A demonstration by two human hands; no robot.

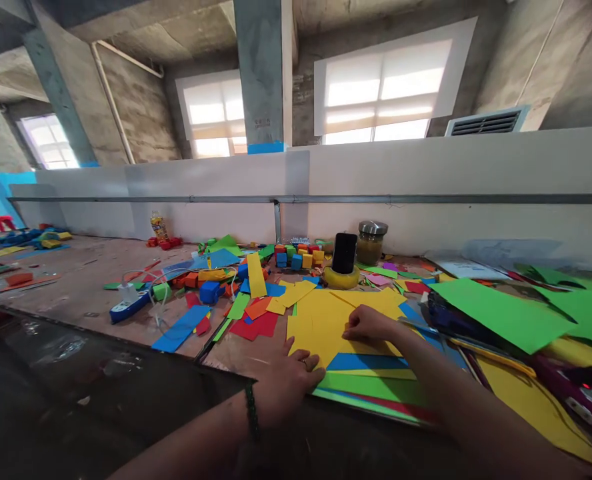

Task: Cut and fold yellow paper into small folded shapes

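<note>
A yellow sheet [321, 327] of foam or card lies at the table's front edge. My left hand [291, 377] rests on its lower left corner, fingers apart and pressing down. A bracelet and a ring show on that hand. Over the middle of the sheet my right hand [371, 325] is closed, thumb and fingertips together against the surface. Whatever is between those fingertips is too small or hidden to make out. Beneath the yellow sheet is a stack of coloured sheets, with a blue sheet [361, 362] and a green sheet [376, 387] sticking out towards me.
Behind the sheet, a phone [345, 253] stands on a yellow ring, beside a lidded jar [371, 243]. Coloured cubes [296, 259] and scraps lie further left, with a blue power strip [131, 305] and cables. Green sheets [501, 310] and a purple device [576, 393] are at right.
</note>
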